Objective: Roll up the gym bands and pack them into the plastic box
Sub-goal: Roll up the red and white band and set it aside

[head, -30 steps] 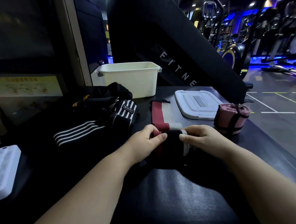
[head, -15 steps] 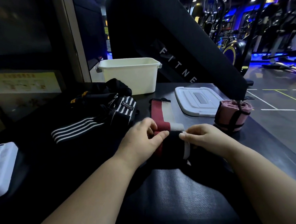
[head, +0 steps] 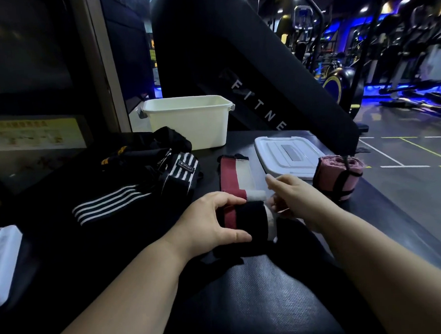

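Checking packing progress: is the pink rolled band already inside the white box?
No, the pink rolled band lies beside the lid, apart from the white box.

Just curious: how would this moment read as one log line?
step: rolling | left hand: grips band roll | right hand: at roll's end, grip unclear | plastic box: lid off

Left hand (head: 207, 224): bare, lower centre of the frame; broad back, rounded knuckles, short thumbnail.
Right hand (head: 296, 195): bare, just right of centre; short pale nail on the forefinger.
Left forearm (head: 134, 288): uncovered from the wrist to the lower left edge; thick, smooth.
Right forearm (head: 388, 267): uncovered from the wrist to the lower right edge; thick, smooth.
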The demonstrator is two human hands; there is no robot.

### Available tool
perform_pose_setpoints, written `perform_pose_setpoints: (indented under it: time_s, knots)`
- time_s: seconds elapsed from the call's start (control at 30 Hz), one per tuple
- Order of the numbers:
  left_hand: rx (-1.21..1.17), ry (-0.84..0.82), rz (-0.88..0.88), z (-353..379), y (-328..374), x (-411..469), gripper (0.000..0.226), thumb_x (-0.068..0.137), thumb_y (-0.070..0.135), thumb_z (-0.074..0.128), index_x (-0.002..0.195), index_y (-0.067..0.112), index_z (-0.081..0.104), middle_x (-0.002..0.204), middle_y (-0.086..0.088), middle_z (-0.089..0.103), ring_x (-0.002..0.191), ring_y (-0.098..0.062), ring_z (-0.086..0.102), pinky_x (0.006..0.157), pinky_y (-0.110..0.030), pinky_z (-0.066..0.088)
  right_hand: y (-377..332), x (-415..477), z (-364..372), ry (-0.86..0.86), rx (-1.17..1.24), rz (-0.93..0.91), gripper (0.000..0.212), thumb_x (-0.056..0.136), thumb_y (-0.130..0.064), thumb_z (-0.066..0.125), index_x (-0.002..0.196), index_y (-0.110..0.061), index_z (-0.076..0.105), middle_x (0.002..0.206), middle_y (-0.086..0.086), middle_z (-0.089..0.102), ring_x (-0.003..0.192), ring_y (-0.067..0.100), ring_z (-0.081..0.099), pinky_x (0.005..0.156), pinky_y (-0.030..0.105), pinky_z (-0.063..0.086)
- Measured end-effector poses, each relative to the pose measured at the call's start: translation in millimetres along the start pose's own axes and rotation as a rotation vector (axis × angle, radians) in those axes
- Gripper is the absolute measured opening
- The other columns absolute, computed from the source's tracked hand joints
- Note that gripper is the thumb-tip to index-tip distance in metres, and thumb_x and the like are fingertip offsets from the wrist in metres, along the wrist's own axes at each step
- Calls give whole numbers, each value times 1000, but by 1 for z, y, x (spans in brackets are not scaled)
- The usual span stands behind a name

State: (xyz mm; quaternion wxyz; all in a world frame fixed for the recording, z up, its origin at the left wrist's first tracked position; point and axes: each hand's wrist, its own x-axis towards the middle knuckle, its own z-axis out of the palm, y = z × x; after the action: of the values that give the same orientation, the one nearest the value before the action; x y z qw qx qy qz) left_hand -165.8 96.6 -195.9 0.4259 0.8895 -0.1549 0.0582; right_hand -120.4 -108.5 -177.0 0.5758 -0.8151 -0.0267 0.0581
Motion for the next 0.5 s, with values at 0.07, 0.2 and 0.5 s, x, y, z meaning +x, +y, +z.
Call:
perform_pose_setpoints:
  time_s: [0.07,0.2,0.5]
  knots:
    - [17,-18,-4,-1,0,0,69,55,34,94,117,41,64,125,18,55,117,6,50,106,-19,39,-9,5,3,-69,41,75,30,100,-39,48,94,-9,51,58,2,50,42,8,49,47,20,42]
    - [45,-49,-4,-3,2,-2,75,57,29,93,122,40,60,127,19,51,117,8,46,96,0,32,-9,22,8,-126,108,216,16,96,-25,59,95,-10,55,57,1,42,44,10,42,42,20,40]
    - [44,-55,-6,-5,-2,2,70,58,34,92,120,42,60,125,22,52,114,12,45,89,3,30,-15,47,8,-147,205,234,24,86,3,66,110,0,65,69,5,62,50,7,50,39,14,39]
